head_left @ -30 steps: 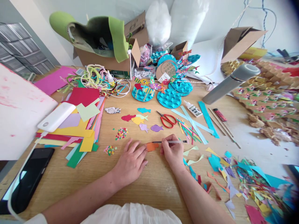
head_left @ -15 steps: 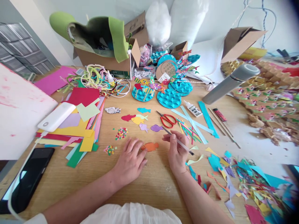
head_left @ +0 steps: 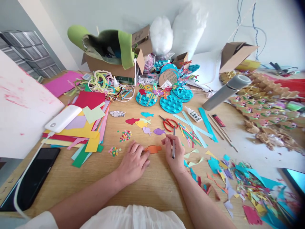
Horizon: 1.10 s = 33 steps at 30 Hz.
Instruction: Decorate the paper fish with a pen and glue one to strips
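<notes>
The brown wooden table [head_left: 152, 187] is biggest. On it, the left hand [head_left: 133, 162] lies palm down, fingers loose, thumb a bit apart. The right hand [head_left: 173, 154] has bent fingers. Scissors with red handles [head_left: 168, 120] lie just past it. The right fingers and thumb pinch a thin grey pen [head_left: 173, 148]. The flat orange paper fish [head_left: 153, 149] lies between the hands, left fingertips on its head end. A smaller purple paper fish [head_left: 159, 131] lies near the scissors.
</notes>
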Available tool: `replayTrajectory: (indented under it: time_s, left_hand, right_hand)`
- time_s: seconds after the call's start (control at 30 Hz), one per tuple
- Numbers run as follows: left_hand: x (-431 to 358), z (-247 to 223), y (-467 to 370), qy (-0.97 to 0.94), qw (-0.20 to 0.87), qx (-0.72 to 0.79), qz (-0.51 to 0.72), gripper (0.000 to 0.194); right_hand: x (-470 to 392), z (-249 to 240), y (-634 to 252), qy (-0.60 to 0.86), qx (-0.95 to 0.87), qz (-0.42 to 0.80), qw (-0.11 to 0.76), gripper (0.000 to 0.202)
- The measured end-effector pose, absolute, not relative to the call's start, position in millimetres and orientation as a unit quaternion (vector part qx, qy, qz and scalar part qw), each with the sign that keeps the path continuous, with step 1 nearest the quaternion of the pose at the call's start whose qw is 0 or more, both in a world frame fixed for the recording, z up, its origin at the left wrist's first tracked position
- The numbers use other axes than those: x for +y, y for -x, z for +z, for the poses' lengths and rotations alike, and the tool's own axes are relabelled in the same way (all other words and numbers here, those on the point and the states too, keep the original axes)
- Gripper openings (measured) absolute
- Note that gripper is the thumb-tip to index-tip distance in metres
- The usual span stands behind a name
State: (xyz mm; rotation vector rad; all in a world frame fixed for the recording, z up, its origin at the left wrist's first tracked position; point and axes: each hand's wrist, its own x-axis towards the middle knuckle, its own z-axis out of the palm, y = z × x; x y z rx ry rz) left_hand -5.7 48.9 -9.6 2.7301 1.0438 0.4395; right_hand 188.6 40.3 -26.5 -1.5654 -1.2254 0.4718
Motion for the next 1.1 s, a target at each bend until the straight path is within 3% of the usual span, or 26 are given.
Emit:
replayTrajectory:
  time_s: [0.27, 0.6, 0.97, 1.1]
  left_hand:
    - [49.1, -7.1, 6.2, -0.914, 0.079, 0.332, 0.221, 0.022]
    - [43.5, -18.4, 3.5, -0.919, 0.073, 0.314, 0.226, 0.026]
    - [54.9, -17.7, 7.5, -0.902, 0.043, 0.375, 0.208, 0.020]
    - [55.5, -16.5, 6.2, -0.896, 0.034, 0.390, 0.207, 0.027]
  right_hand:
    - [40.6, -28.6, -187.3, 0.642, -0.531, 0.181, 0.523, 0.017]
    - [40.6, -28.9, -185.5, 0.628, -0.537, 0.149, 0.542, 0.013]
    - [41.3, -32.9, -187.3, 0.616, -0.609, 0.132, 0.482, 0.012]
    - [42.7, -31.7, -185.0, 0.602, -0.658, 0.110, 0.438, 0.010]
